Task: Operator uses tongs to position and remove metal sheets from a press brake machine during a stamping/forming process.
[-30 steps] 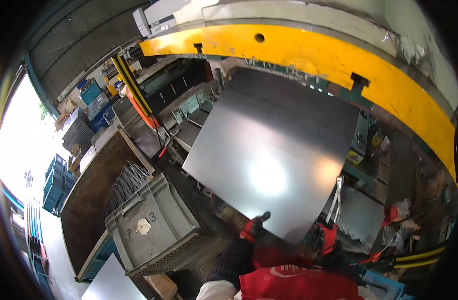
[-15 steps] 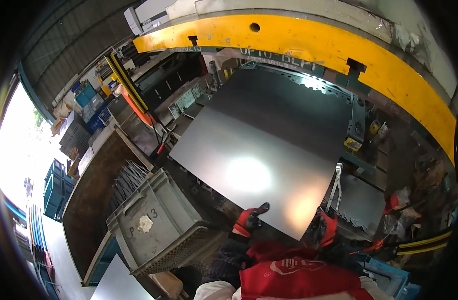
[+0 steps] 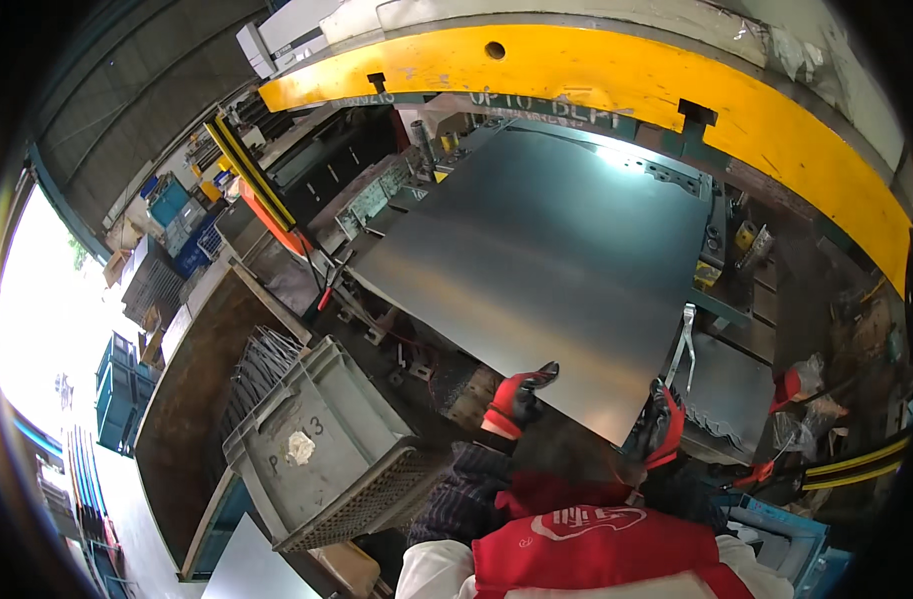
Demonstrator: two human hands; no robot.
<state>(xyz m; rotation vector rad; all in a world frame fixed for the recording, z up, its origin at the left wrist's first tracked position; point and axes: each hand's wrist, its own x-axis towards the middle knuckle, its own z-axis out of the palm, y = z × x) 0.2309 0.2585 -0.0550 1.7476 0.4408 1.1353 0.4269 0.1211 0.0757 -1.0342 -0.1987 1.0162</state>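
A large, flat grey metal sheet (image 3: 536, 260) lies under the yellow press beam, its near corner pointing toward me. At its near left edge is my left hand (image 3: 517, 401) in a red and black glove, closed on the edge with the thumb over the top and the other fingers mostly hidden. My right hand (image 3: 664, 427), gloved alike, grips the right edge close to the near corner; the sheet hides part of its fingers. A silver metal lever (image 3: 686, 344) stands just beyond my right hand.
The yellow press beam (image 3: 496, 72) spans the far side. To the left, a grey plastic crate (image 3: 322, 449) rests by a bin with several thin metal rods (image 3: 262, 369). A yellow-black post (image 3: 247, 170) rises at the far left. Right of the lever lies a smaller metal plate (image 3: 731, 384).
The metal sheet has moved farther under the beam and slightly right, and both my hands have moved forward with it. The bright reflection on its surface has faded.
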